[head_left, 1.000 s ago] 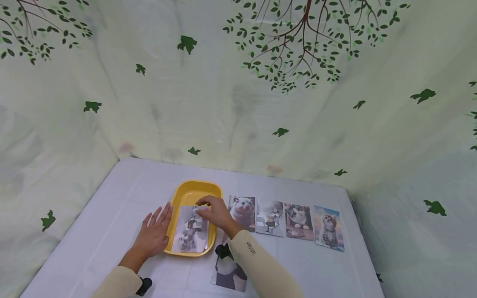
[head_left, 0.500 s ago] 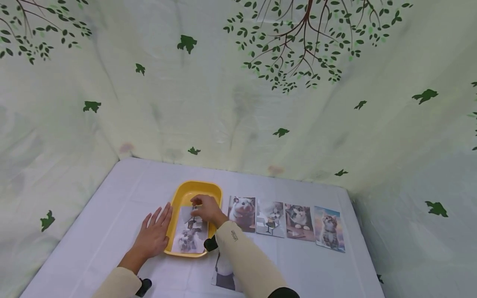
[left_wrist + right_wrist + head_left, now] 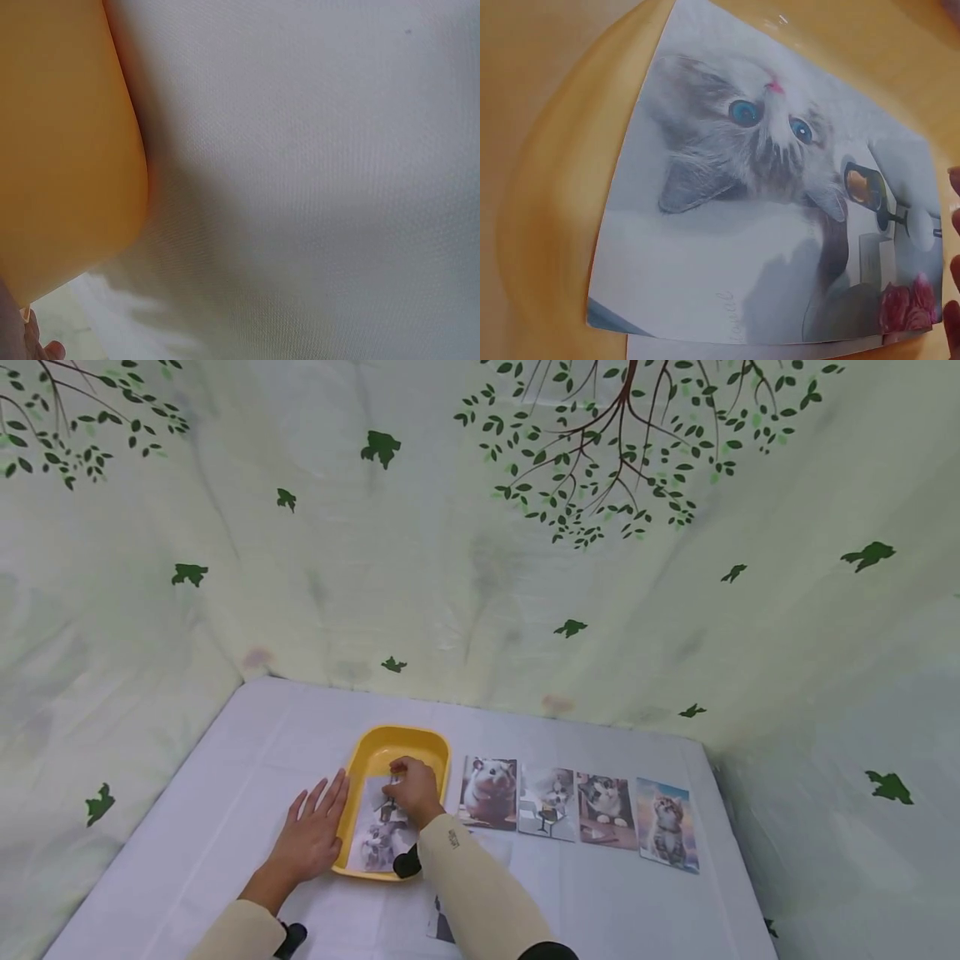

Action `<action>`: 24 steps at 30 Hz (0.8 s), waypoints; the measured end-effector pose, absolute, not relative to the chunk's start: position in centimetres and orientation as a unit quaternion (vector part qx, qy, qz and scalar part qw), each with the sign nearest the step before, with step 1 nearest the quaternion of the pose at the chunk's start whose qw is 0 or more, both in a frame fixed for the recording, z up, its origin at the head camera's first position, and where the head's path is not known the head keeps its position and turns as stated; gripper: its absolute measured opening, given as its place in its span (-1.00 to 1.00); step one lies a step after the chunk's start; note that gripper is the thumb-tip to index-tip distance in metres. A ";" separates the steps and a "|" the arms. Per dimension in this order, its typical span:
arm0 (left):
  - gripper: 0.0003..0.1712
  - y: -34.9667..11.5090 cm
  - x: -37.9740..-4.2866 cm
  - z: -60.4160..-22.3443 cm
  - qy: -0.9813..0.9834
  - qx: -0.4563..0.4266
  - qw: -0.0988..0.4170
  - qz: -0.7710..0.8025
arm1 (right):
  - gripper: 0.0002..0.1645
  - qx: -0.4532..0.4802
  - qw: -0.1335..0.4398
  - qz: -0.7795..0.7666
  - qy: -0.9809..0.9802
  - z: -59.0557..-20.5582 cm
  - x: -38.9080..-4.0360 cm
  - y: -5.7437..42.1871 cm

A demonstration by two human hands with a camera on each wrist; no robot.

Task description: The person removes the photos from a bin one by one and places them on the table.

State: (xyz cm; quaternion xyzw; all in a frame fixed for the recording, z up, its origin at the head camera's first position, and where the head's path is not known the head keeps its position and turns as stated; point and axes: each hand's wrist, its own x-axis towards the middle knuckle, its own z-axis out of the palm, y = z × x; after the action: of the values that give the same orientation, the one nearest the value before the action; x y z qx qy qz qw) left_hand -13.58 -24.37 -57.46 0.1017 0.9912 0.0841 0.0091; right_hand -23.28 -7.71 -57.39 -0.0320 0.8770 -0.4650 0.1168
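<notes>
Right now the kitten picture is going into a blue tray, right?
Not quite: the tray is yellow, not blue, as the head view shows. The right hand is setting the kitten picture into it, while the left hand rests beside the tray.

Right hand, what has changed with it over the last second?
The right hand slid left, further over the yellow tray, fingers on the kitten photo lying there. The left hand stayed flat against the tray's side; the four photos in the row did not move.
</notes>
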 end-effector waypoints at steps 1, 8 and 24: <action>-0.07 -24.3 -13.6 -57.4 0.991 0.103 0.007 0.085 | -0.63 -0.027 0.119 -0.461 0.879 -57.4 -23.3 -7.7; -0.07 -24.3 -13.5 -57.3 0.990 0.108 -0.006 0.091 | -0.62 0.007 0.135 -0.446 0.885 -57.6 -23.4 -7.9; -0.08 -24.3 -13.5 -57.6 0.992 0.101 -0.005 0.078 | -0.70 -0.021 0.100 -0.476 0.874 -57.7 -23.1 -7.6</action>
State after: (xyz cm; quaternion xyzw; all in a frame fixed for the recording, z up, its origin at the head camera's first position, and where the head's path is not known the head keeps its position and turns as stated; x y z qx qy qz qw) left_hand -13.52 -24.34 -57.57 0.1011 0.9918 0.0782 -0.0052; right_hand -23.14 -7.64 -57.68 -0.0213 0.8737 -0.4757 0.0996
